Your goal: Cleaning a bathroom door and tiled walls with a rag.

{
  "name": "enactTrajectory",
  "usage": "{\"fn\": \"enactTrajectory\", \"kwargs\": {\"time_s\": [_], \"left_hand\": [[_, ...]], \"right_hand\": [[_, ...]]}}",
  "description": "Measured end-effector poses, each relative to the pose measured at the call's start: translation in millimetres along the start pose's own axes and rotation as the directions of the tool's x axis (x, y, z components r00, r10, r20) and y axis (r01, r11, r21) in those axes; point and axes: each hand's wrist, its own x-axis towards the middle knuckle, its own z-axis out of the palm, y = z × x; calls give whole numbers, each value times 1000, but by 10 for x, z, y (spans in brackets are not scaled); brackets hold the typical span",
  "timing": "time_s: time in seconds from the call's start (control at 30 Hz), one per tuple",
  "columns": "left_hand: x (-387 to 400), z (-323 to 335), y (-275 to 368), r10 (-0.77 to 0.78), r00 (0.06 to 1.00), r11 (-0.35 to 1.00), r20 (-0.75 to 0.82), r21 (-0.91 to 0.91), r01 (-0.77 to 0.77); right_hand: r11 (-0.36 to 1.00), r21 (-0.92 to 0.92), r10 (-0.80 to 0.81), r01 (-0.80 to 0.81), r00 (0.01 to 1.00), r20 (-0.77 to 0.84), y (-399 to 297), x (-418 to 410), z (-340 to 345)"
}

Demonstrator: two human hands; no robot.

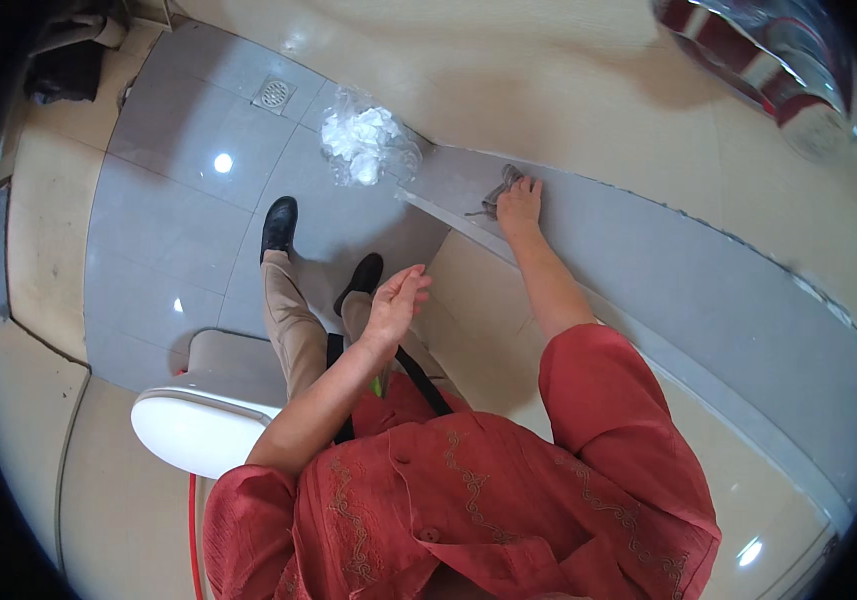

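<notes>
My right hand [520, 204] reaches out onto a long grey ledge [646, 247] along the wall. Its fingers press on a crumpled grey-brown cloth [500, 193], part of which is hidden beneath them. My left hand [398, 298] hangs in front of my body, above the floor and apart from the ledge. Its fingers are loosely bent, and I see nothing held in them.
A clear plastic bag of crumpled white paper [365, 142] sits by the ledge's far end, near a floor drain [275, 94]. To my left stands a toilet with a white lid [196, 431]. A red hose [193, 525] runs below it. Clear plastic packaging [773, 67] is at upper right.
</notes>
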Motion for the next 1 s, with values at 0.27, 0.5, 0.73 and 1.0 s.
{"fn": "enactTrajectory", "kwargs": {"time_s": [0.27,0.5,0.73,1.0], "left_hand": [[-361,276,534,93,988,992,124,75,-103],[-671,726,1086,160,951,962,263,176,-211],[-890,1436,1347,111,868,897,483,328,-297],[-1197,2119,1427,4,748,774,663,472,-422]], "right_hand": [[986,37,162,-161,986,-33,679,-617,-530],[962,71,268,-265,963,-35,1408,-1516,-1301],[943,57,329,-327,944,-36,1854,-2692,-2079],[858,499,313,-120,893,-324,1580,-3881,-2162]]}}
